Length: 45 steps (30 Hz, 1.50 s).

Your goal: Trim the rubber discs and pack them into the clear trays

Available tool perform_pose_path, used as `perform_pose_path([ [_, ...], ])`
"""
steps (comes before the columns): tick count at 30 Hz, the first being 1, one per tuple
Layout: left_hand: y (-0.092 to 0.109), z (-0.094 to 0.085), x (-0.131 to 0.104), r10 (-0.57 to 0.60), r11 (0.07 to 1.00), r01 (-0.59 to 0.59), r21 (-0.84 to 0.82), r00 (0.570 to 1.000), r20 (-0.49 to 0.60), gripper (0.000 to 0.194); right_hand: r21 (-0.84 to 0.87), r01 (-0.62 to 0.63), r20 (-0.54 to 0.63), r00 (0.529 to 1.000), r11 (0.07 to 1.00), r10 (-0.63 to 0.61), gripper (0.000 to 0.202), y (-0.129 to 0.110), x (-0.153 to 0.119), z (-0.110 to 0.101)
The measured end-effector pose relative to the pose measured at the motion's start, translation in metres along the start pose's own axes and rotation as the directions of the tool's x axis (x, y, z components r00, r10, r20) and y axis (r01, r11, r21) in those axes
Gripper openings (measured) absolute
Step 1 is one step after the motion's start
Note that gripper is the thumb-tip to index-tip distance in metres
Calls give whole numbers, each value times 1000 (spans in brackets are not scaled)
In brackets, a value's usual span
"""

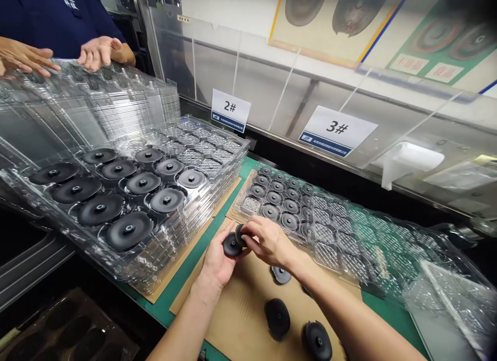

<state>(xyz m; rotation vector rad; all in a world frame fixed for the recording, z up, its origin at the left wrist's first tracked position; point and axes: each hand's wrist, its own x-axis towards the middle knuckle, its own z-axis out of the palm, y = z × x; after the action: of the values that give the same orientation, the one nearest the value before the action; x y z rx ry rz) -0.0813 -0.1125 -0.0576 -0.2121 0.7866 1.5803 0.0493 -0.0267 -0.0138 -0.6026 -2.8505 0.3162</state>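
My left hand [218, 258] is closed around a black rubber disc [232, 245] with a small raised hub at its centre. My right hand [267, 240] pinches a second dark disc [239, 235] by its edge, close against the first one; the fingers partly cover it. Both hands are above a sheet of brown cardboard [240, 309]. Loose on that cardboard lie several more discs, among them one disc [277, 318] below my right forearm and another disc [318, 341] near the front edge.
Beyond my hands, a clear plastic tray [326, 247] holds several discs at its left end. On the left, stacked clear trays [186, 216] carry larger-looking discs [130, 229] on top. A co-worker's hands [97, 53] rest over upright clear trays. A card marked 3# [337, 128] hangs behind.
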Motion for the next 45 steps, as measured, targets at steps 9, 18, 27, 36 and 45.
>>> perform_pose_path([
  [9,-8,0,2,31,997,-30,-71,1000,0,14,-12,45,-4,999,999,-46,2,-8,0,12],
  [18,-8,-4,8,-14,997,14,-75,1000,-1,15,-18,-75,33,997,997,75,10,8,12,0],
  [27,-1,-10,20,-53,998,51,-45,997,-61,30,-153,-596,1,797,788,604,28,107,95,-9],
  [36,10,-6,28,-34,999,31,-40,997,-66,29,-169,-549,-20,832,819,554,23,77,91,-15],
  [45,5,5,34,25,997,-33,-67,993,-117,23,-105,-184,125,972,977,197,11,-21,24,13],
])
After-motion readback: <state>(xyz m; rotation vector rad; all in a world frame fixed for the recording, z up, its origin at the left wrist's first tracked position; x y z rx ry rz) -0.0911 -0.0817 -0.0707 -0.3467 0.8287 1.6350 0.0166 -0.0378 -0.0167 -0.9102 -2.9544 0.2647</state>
